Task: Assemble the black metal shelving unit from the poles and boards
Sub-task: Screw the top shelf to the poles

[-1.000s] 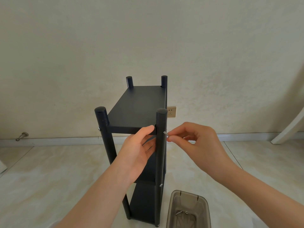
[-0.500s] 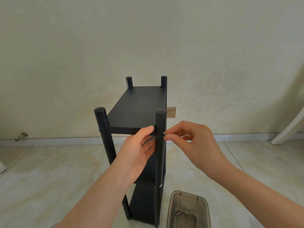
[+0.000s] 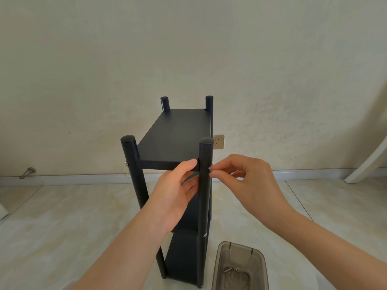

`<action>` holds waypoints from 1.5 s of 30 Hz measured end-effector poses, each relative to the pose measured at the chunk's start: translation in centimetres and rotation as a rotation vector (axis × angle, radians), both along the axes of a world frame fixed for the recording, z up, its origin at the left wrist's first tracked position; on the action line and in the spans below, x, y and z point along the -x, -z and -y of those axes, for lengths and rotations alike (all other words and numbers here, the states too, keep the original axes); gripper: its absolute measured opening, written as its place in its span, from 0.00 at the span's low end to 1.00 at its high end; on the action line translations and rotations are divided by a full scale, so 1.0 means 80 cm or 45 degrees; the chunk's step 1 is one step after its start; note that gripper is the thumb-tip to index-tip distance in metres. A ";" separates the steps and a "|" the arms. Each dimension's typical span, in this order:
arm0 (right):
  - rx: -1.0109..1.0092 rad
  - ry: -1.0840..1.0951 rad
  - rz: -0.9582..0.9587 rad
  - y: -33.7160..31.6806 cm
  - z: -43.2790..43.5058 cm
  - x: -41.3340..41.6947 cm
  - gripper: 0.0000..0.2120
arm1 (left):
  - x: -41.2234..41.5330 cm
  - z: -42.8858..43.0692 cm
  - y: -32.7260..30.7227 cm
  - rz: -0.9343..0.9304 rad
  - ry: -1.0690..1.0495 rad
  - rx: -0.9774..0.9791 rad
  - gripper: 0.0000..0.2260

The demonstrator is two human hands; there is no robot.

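Now the screw [image 3: 209, 168] is at the hole. A sec ago the right hand [image 3: 245, 181] held it clear of the front right pole [image 3: 204, 185] w/ bare shank showing. Only a silver glint shows now, tight against the pole's right side at board level, so the tip has prob. gone in. The hole itself can't be seen. Right thumb & forefinger pinch the screw; the other fingers [image 3: 240, 174] curl loosely behind, holding nothing else.

The left hand [image 3: 176, 193] hasn't shifted. Its thumb lies on the front edge of the top board [image 3: 178, 135] just left of that pole & its fingers reach under, gripping the board to keep board & pole lined up.

The shelving unit [image 3: 182, 254] stands upright on the floor [image 3: 62, 227] near the wall, w/ four poles up, the top board between them & lower boards beneath. The front left pole [image 3: 130, 155] already has its left screw [image 3: 126, 163] at the same height. A lower screw head [image 3: 205, 235] shows further down the front right pole. So this looks like a late fastener on the near side; can't tell re the back corners.

Next, I'd judge: turn it by fingertip til it bites, kept square. Risks are cross-threading or dropping it. A smoky tray [image 3: 216, 268] on the floor at right holds a spare screw [image 3: 227, 270] & a small nut-like bit [image 3: 237, 269].
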State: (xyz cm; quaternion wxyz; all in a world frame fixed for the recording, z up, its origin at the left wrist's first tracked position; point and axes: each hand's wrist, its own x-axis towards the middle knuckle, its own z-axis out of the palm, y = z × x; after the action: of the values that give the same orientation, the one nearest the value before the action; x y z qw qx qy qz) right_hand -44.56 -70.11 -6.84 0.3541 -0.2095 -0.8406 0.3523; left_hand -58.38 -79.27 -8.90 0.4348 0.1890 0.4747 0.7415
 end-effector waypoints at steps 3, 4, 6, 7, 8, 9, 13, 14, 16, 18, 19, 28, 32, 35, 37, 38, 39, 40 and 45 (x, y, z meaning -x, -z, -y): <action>0.038 -0.001 -0.014 0.000 -0.001 0.002 0.05 | -0.002 0.001 -0.003 -0.024 0.012 -0.005 0.07; 0.049 0.002 -0.025 0.000 -0.001 0.002 0.05 | -0.002 0.001 -0.003 -0.027 0.011 -0.004 0.06; 0.092 0.003 -0.056 0.000 -0.002 0.003 0.06 | -0.003 0.001 -0.003 -0.026 0.004 -0.002 0.07; 0.121 0.005 -0.067 0.000 -0.002 0.004 0.06 | -0.003 0.002 -0.003 -0.027 0.003 0.000 0.09; 0.144 0.011 -0.071 0.000 -0.002 0.004 0.06 | -0.003 0.002 -0.003 -0.029 0.004 0.002 0.10; 0.156 0.018 -0.068 0.000 -0.003 0.004 0.05 | -0.004 0.002 -0.004 -0.030 0.004 0.005 0.11; 0.160 0.042 -0.047 -0.002 -0.005 0.006 0.03 | -0.004 0.003 -0.004 -0.029 -0.007 0.029 0.08; 0.167 0.041 -0.045 -0.002 -0.005 0.006 0.03 | -0.004 0.003 -0.004 -0.033 -0.002 0.030 0.08; 0.171 0.040 -0.036 -0.003 -0.004 0.008 0.03 | -0.004 0.003 -0.004 -0.037 0.006 0.027 0.08; 0.175 0.047 -0.026 -0.002 -0.003 0.008 0.03 | -0.004 0.003 -0.005 -0.038 0.004 0.028 0.08; 0.181 0.050 -0.023 -0.002 -0.003 0.009 0.03 | -0.004 0.003 -0.005 -0.037 -0.002 0.032 0.08; 0.177 0.041 0.072 -0.007 -0.002 0.008 0.03 | -0.003 0.003 -0.005 0.000 -0.018 0.027 0.08; 0.185 0.031 0.095 -0.007 -0.004 0.007 0.03 | -0.003 0.002 -0.004 0.008 -0.023 0.021 0.09; 0.170 0.033 0.105 -0.006 -0.004 0.006 0.03 | -0.002 0.002 -0.003 0.013 -0.023 0.019 0.09; 0.157 0.037 0.104 -0.004 -0.005 0.005 0.04 | -0.002 0.002 -0.003 0.006 -0.019 0.018 0.09; 0.148 0.043 0.106 -0.004 -0.006 0.005 0.04 | -0.002 0.002 -0.004 0.003 -0.018 0.018 0.09; 0.140 0.050 0.108 -0.003 -0.006 0.005 0.04 | -0.003 0.002 -0.004 0.001 -0.023 0.022 0.09; 0.138 0.058 0.104 -0.003 -0.007 0.006 0.04 | -0.003 0.002 -0.004 0.001 -0.032 0.027 0.09; 0.181 0.076 0.097 -0.003 -0.008 0.010 0.02 | -0.004 0.000 -0.004 0.011 -0.071 0.054 0.14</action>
State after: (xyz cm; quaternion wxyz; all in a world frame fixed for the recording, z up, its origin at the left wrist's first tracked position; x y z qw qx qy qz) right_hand -45.39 -69.45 -6.63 0.3163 -0.2724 -0.8196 0.3923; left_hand -58.10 -79.27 -8.58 0.4200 0.1632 0.4933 0.7441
